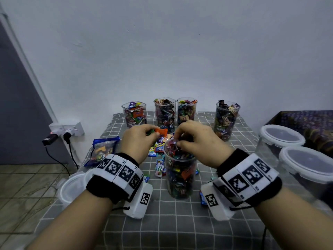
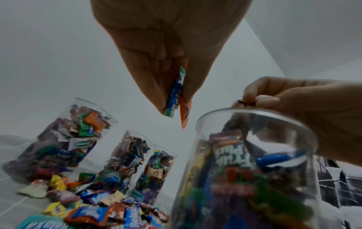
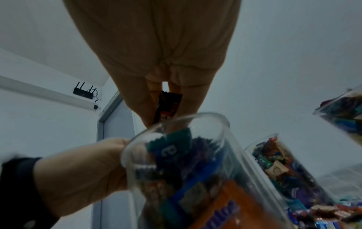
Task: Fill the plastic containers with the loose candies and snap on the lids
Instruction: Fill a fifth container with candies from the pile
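Observation:
A clear tall container (image 1: pixel 180 170), nearly full of wrapped candies, stands at the table's centre. My right hand (image 1: pixel 178 141) hovers at its rim and pinches a dark brown candy (image 3: pixel 168 106) just over the opening (image 3: pixel 176 131). My left hand (image 1: pixel 155 134) is just left of the rim, pinching an orange candy (image 1: pixel 161 132) together with a blue-green candy (image 2: pixel 174 96). Loose candies (image 1: pixel 158 147) lie on the cloth behind the container. Several filled containers without lids (image 1: pixel 164 112) stand in a row at the back.
Two lidded tubs (image 1: pixel 281 136) (image 1: pixel 306 163) sit at the right edge. A tub with a lid (image 1: pixel 72 186) is at the left edge, with a blue candy bag (image 1: pixel 102 150) beyond it. A wall socket with plugs (image 1: pixel 66 130) is left of the table.

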The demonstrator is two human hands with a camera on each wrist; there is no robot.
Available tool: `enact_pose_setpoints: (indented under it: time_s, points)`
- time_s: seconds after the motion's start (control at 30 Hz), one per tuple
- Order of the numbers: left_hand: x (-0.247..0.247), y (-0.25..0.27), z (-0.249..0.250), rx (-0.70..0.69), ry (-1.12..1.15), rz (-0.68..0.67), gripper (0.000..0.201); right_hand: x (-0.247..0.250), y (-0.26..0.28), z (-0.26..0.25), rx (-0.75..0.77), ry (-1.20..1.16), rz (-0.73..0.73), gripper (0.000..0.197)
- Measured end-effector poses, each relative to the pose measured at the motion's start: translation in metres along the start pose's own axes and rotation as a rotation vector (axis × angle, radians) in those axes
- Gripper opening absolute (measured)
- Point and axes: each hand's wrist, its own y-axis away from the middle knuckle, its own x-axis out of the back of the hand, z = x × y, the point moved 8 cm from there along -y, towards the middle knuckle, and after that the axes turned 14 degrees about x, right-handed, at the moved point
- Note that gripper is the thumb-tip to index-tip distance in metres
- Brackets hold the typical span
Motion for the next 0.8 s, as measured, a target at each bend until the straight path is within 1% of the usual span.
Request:
enact_pose_setpoints:
  time_s: [0.07,0.17,0.23,0.37,0.4,0.43,0.5,0.53,0.57,0.6,0.7,0.8]
  points:
    - [0.001,0.002,0.005,-0.021,0.01,-0.006,0.013,-0.008,0.001,0.001,-0.017,-0.02,-0.042,0.012]
    - [0.001,0.007,0.014,-0.054,0.008,-0.01,0.014,-0.008,0.006,0.004,-0.037,-0.05,-0.046,0.015]
    - [0.0,0.009,0.02,-0.075,-0.005,-0.006,0.015,-0.001,0.011,0.005,-0.047,-0.042,-0.002,0.017]
    - [-0.004,0.016,0.034,-0.13,-0.058,-0.002,0.017,0.017,0.027,0.017,-0.115,-0.021,0.167,0.02]
    - [-0.006,0.019,0.037,-0.153,-0.083,-0.006,0.018,0.016,0.032,0.023,-0.155,-0.059,0.175,0.027]
    - [-0.009,0.022,0.041,-0.178,-0.118,-0.014,0.019,0.011,0.039,0.032,-0.211,-0.12,0.156,0.039]
    - [-0.017,0.028,0.047,-0.214,-0.22,-0.045,0.024,-0.005,0.051,0.046,-0.319,-0.274,0.088,0.07]
    - [-0.021,0.03,0.048,-0.219,-0.265,-0.071,0.027,-0.014,0.056,0.049,-0.345,-0.348,0.068,0.083]
    - [-0.023,0.03,0.048,-0.215,-0.287,-0.101,0.029,-0.02,0.059,0.051,-0.35,-0.411,0.062,0.091]
    - [-0.025,0.03,0.048,-0.201,-0.286,-0.132,0.031,-0.026,0.062,0.052,-0.351,-0.466,0.064,0.094]
    - [-0.024,0.03,0.049,-0.183,-0.25,-0.174,0.034,-0.037,0.064,0.051,-0.357,-0.601,0.067,0.085]
    - [-0.021,0.031,0.054,-0.218,-0.262,-0.137,0.029,-0.044,0.064,0.053,-0.353,-0.612,0.089,0.08]
